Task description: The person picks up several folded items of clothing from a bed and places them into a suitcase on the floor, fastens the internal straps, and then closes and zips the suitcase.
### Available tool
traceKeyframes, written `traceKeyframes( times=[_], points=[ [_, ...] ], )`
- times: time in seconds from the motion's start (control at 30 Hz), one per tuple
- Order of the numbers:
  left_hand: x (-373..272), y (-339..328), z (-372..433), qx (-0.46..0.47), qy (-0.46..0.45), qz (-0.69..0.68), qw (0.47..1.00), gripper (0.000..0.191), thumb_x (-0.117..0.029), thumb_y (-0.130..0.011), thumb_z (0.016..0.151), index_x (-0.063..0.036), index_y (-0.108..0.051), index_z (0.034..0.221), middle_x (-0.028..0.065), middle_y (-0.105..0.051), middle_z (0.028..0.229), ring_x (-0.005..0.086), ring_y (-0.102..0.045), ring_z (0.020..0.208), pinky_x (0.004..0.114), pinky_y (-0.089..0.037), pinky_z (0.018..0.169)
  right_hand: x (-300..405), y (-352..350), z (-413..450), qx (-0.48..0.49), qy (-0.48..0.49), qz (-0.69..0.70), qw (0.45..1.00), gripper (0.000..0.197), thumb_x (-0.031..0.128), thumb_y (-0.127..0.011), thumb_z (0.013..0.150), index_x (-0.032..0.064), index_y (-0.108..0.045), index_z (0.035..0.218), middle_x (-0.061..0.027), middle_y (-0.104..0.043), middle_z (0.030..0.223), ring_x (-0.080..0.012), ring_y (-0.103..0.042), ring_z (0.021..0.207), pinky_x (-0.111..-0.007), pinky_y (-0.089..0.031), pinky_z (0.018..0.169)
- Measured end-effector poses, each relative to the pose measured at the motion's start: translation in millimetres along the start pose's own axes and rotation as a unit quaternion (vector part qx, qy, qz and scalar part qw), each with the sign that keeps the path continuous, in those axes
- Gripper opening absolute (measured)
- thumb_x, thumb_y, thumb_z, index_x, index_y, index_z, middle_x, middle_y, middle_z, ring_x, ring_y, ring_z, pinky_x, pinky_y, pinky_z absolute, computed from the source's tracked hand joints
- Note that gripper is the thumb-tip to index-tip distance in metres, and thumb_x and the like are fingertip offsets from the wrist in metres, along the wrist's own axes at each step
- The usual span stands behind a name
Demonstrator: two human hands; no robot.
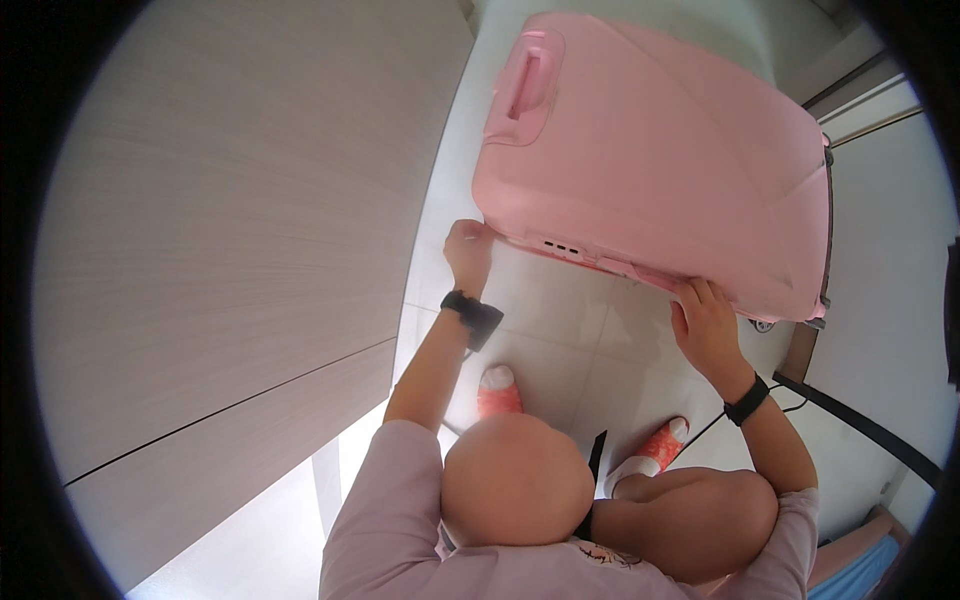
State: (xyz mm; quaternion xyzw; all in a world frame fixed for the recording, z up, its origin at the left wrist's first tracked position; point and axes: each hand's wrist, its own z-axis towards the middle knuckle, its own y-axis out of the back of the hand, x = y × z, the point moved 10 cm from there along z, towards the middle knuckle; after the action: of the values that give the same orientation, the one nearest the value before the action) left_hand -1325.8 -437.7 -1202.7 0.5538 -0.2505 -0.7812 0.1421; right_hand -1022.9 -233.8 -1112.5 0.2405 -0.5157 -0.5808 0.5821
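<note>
A pink hard-shell suitcase lies on its broad side on the tiled floor, with its recessed carry handle at the left end and wheels at the right end. Along its near edge run a combination lock and a side handle. My left hand is at the suitcase's near left corner, fingers curled; whether it grips the edge is hidden. My right hand rests with its fingertips on the near edge, right of the side handle, the thumb apart. Each wrist wears a black band, the left one with a dark box on it.
A large wood-grain panel stands close on the left. White panels and a dark floor-level strip are on the right. My feet in red-and-white socks are on the floor tiles. A thin black cable runs near my right arm.
</note>
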Motion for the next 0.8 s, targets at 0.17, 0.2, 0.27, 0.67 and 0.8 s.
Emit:
traceKeyframes(
  times=[0.17, 0.2, 0.27, 0.67, 0.8],
  points=[
    [14.4, 14.8, -11.6, -0.038, 0.039, -0.058, 0.997, 0.017, -0.013, -0.063, 0.077, 0.0023, -0.059, 0.081, 0.0077, -0.061, 0.072, 0.0141, -0.06, 0.057, 0.024, -0.05, 0.055, 4.9, 0.0, -4.9, 0.001, 0.005, 0.021, 1.0, 0.019, 0.007, -0.057, 0.071, 0.0051, -0.051, 0.089, -0.0107, -0.051, 0.088, -0.0292, -0.05, 0.083, -0.039, -0.043, 0.07],
    [16.0, 16.6, -11.7, -0.025, 0.058, -0.06, 0.996, 0.017, -0.014, -0.063, 0.077, 0.0025, -0.06, 0.082, 0.0077, -0.061, 0.072, 0.0137, -0.06, 0.058, 0.024, -0.05, 0.054, 5.1, 0.7, -5.8, -0.001, 0.007, 0.03, 1.0, 0.02, 0.007, -0.057, 0.071, 0.0053, -0.051, 0.09, -0.0106, -0.051, 0.088, -0.0291, -0.05, 0.084, -0.039, -0.043, 0.07],
    [19.7, 14.3, -14.5, 0.004, 0.106, -0.068, 0.992, 0.019, -0.014, -0.064, 0.077, 0.0028, -0.062, 0.085, 0.0071, -0.061, 0.073, 0.0123, -0.059, 0.06, 0.023, -0.049, 0.054, 1.5, -0.9, -8.2, 0.001, 0.001, 0.031, 1.0, 0.021, 0.007, -0.057, 0.071, 0.0056, -0.051, 0.091, -0.0105, -0.051, 0.089, -0.0289, -0.05, 0.084, -0.039, -0.043, 0.071],
    [23.6, -16.0, -53.5, 0.157, 0.242, -0.36, 0.887, 0.028, -0.021, -0.059, 0.082, -0.0037, -0.056, 0.105, 0.0003, -0.053, 0.07, 0.0097, -0.052, 0.058, 0.024, -0.046, 0.061, -5.2, 1.1, -18.6, -0.007, 0.011, 0.029, 0.999, 0.023, 0.006, -0.057, 0.07, 0.0062, -0.053, 0.092, -0.0105, -0.052, 0.09, -0.0285, -0.05, 0.086, -0.04, -0.041, 0.076],
    [-15.5, -36.6, -78.4, 0.268, 0.304, -0.37, 0.836, 0.03, -0.022, -0.053, 0.085, -0.0064, -0.049, 0.11, 0.0, -0.05, 0.072, 0.01, -0.05, 0.059, 0.026, -0.047, 0.06, -11.4, 6.7, -20.7, -0.015, 0.012, 0.017, 1.0, 0.022, 0.005, -0.057, 0.07, 0.0059, -0.053, 0.092, -0.0108, -0.052, 0.089, -0.029, -0.05, 0.085, -0.04, -0.041, 0.075]
  ],
)
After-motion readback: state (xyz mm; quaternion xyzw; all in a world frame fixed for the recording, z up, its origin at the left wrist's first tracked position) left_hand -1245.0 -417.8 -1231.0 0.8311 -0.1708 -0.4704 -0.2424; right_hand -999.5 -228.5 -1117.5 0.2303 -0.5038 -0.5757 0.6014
